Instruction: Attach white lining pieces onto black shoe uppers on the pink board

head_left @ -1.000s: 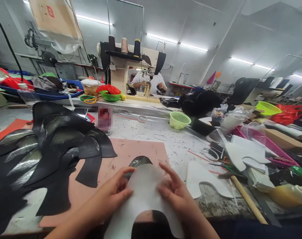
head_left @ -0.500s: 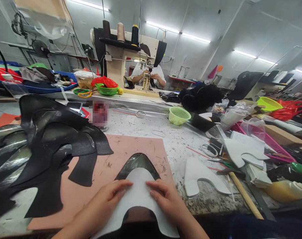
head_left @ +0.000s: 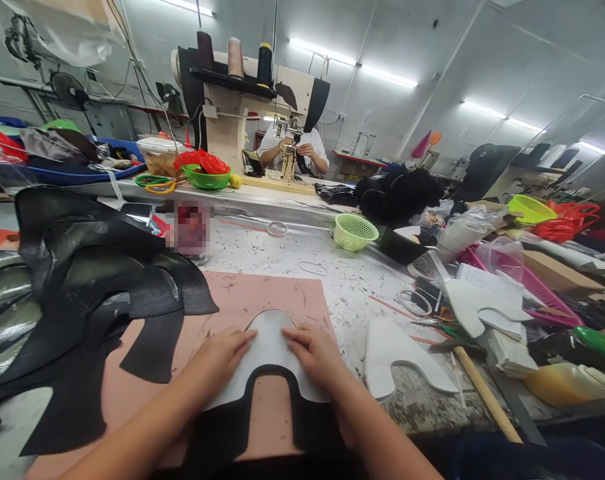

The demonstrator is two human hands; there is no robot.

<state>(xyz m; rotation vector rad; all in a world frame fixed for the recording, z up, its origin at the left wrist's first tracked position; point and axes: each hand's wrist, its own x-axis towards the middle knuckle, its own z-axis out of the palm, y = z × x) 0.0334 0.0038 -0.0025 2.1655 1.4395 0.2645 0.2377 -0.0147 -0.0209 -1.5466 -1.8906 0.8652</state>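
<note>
Fingers of the left hand (head_left: pixel 216 358) lie slightly bent against the left side of an arched white piece (head_left: pixel 266 350), and those of the right hand (head_left: pixel 313 357) touch its right side; whether either hand pinches it or only presses it flat, I cannot tell. That white piece lies between the hands on top of a black piece (head_left: pixel 227 427), whose dark border shows around the arch and whose legs run toward the near edge. Beneath is a pink mat (head_left: pixel 292 293), visible through the arch. Overlapping black pieces (head_left: pixel 95 267) are heaped to the left, while another white piece (head_left: pixel 382 357) and a wooden-handled hammer (head_left: pixel 487 395) lie to the right.
</note>
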